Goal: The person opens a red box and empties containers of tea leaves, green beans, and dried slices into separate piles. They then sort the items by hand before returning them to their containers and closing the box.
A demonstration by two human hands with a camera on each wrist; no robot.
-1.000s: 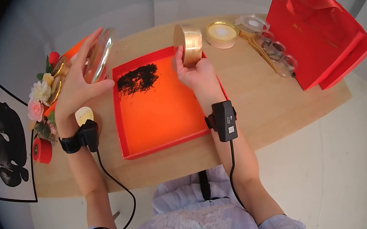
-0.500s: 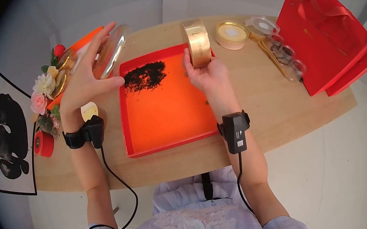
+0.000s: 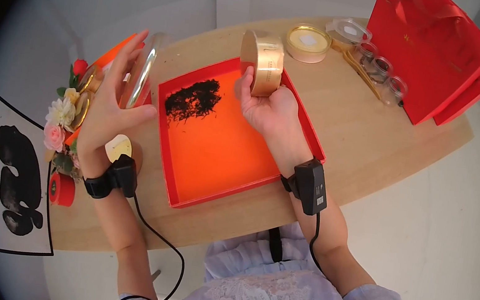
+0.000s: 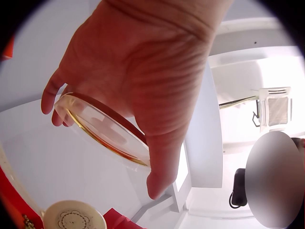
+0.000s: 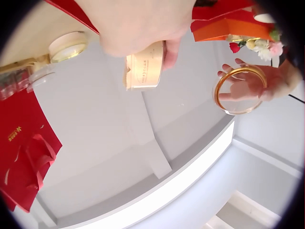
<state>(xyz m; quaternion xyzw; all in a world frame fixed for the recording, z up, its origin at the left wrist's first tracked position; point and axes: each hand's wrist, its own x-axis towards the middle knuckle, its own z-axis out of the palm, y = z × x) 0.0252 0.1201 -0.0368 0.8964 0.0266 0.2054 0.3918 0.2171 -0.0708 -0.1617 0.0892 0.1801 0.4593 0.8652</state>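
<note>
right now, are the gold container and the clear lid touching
Apart: the right wrist view shows open space between the gold container and clear lid.

1. I can't read any full word or number here.
2. The gold container (image 3: 268,66) I hold, upper centre, bears small print on its side, too fine to read.
3. The red bag (image 3: 427,60), upper right, bears a gold mark, illegible.
4. My black wrist device (image 3: 309,183), right of centre, has tiny blurred labelling.
</note>
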